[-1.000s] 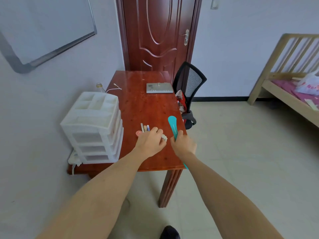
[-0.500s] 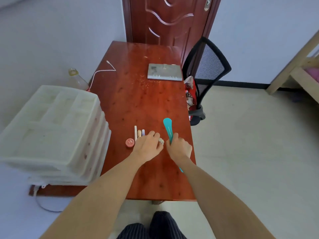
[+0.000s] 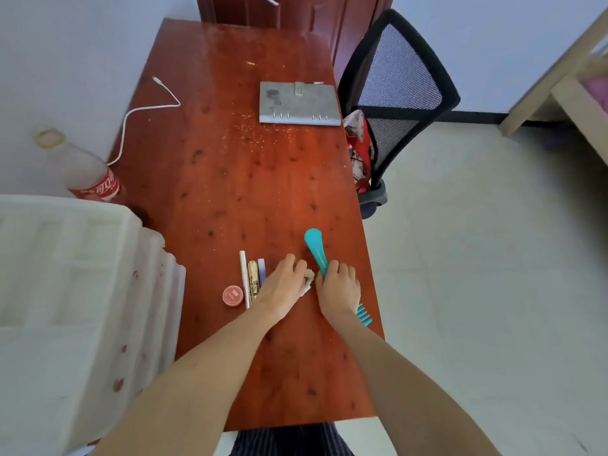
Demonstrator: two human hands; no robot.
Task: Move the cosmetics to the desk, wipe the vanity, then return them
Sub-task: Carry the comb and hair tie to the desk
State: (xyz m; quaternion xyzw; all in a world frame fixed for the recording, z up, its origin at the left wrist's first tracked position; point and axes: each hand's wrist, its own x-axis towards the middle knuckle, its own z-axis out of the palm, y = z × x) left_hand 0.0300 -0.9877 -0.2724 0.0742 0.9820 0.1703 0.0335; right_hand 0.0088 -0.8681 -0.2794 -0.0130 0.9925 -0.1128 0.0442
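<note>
Desk [image 3: 230, 192] bare wood mid-span, organizer [image 3: 65, 307] at left edge, Coca-Cola bottle [image 3: 95, 179] behind; right hand [image 3: 339, 289] grips teal comb [image 3: 316, 251] near right edge, left hand [image 3: 283, 287] pinches small pale item [image 3: 308, 277] beside tubes [image 3: 253, 278] and red compact [image 3: 233, 296].

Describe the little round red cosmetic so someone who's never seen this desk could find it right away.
Find the red-brown wooden desk and look at its near half, just left of the left hand. Three slim tubes lie side by side there; the round red compact sits at their left, the only flat disc among sticks.
</note>
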